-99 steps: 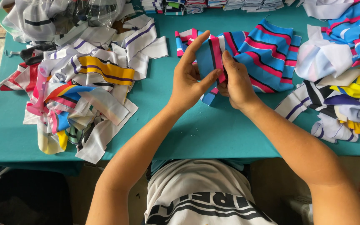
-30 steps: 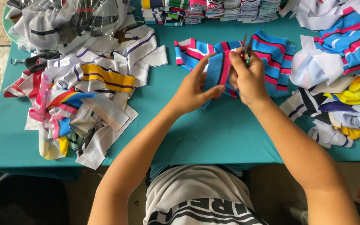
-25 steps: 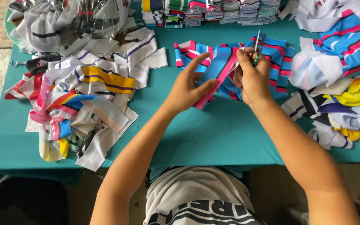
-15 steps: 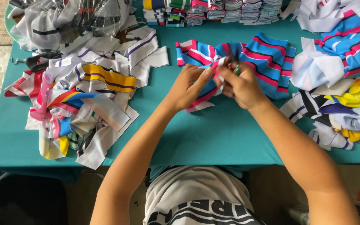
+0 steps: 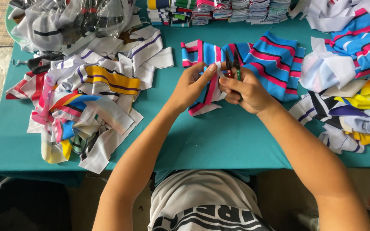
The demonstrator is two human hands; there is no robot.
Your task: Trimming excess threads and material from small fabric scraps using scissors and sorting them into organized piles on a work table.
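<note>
My left hand (image 5: pixel 190 87) and my right hand (image 5: pixel 246 89) meet over the teal table (image 5: pixel 219 137), both pinching a narrow blue, pink and white striped fabric strip (image 5: pixel 205 97) that hangs down between them. Small thread snips (image 5: pixel 233 64) stick up from my right hand with their dark blades pointing away from me. Just behind the hands lies a spread of matching blue and pink striped pieces (image 5: pixel 275 64).
A big heap of mixed striped fabric pieces (image 5: pixel 86 94) covers the table's left side. Another heap (image 5: pixel 347 85) lies at the right. Folded stacks (image 5: pixel 219 9) line the far edge, and a clear plastic bag of cloth (image 5: pixel 61 19) sits at the far left.
The hands drew together and slightly toward me, folding the striped strip between them. The snips stayed in the right hand, blades up.
</note>
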